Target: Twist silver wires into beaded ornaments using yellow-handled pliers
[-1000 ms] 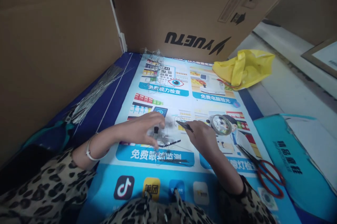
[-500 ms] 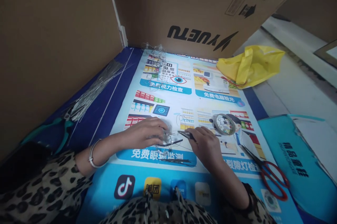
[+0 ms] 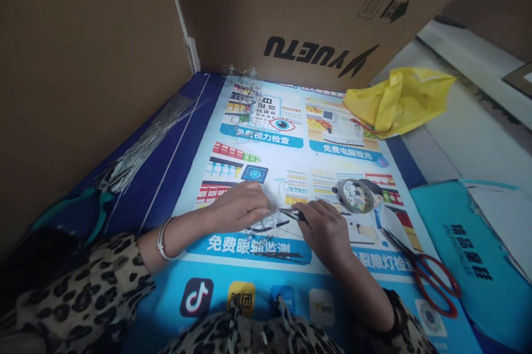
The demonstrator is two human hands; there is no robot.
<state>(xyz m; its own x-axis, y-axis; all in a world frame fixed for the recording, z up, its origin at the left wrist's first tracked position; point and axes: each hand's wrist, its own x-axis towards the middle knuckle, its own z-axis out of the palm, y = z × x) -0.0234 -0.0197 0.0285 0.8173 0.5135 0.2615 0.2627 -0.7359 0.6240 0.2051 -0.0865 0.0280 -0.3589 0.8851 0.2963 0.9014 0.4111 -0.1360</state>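
Note:
My left hand [image 3: 243,207], with a bracelet at the wrist, is closed with its fingertips pinched on thin wire, partly hidden by the fingers. A loose tangle of bent silver wire [image 3: 261,227] lies beneath and beside it. My right hand [image 3: 325,230] is wrapped round a pair of pliers [image 3: 294,214], whose narrow dark jaws point left at my left fingertips. Whether the jaws grip the wire I cannot tell. Dark thin strips [image 3: 282,255] lie on the printed poster [image 3: 274,163] just below the tangle.
A roll of tape [image 3: 356,196], red-handled scissors [image 3: 434,282] and a teal packet [image 3: 465,249] lie to the right. A yellow bag [image 3: 401,102] is behind them. At left are teal-handled pliers [image 3: 100,210] and a wire bundle [image 3: 145,140]. More twisted wire [image 3: 249,102] lies before the cardboard box [image 3: 299,10].
My left hand has moved slightly right, its fingers now drawn together close to the plier tips. My right hand and the pliers have hardly moved.

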